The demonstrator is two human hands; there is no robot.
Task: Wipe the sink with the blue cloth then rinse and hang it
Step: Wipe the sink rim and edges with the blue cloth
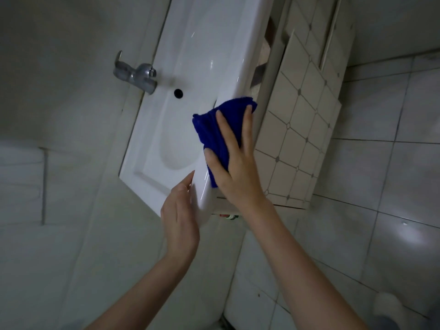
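A white ceramic sink (190,58) runs slantwise across the view, with its basin toward the lower left. The blue cloth (214,129) lies folded over the sink's front rim. My right hand (235,158) presses flat on the cloth, fingers spread over it and thumb at its lower edge. My left hand (181,215) rests against the sink's near corner with its fingers straight, holding nothing. A metal tap (137,73) sticks out of the wall beside the sink, above a dark overflow hole (178,92).
Below the sink's front stands a cabinet faced with diamond-pattern tiles (302,129). Pale wall tiles fill the left side and pale floor tiles (381,186) the right. A white rounded object (388,306) shows at the bottom right.
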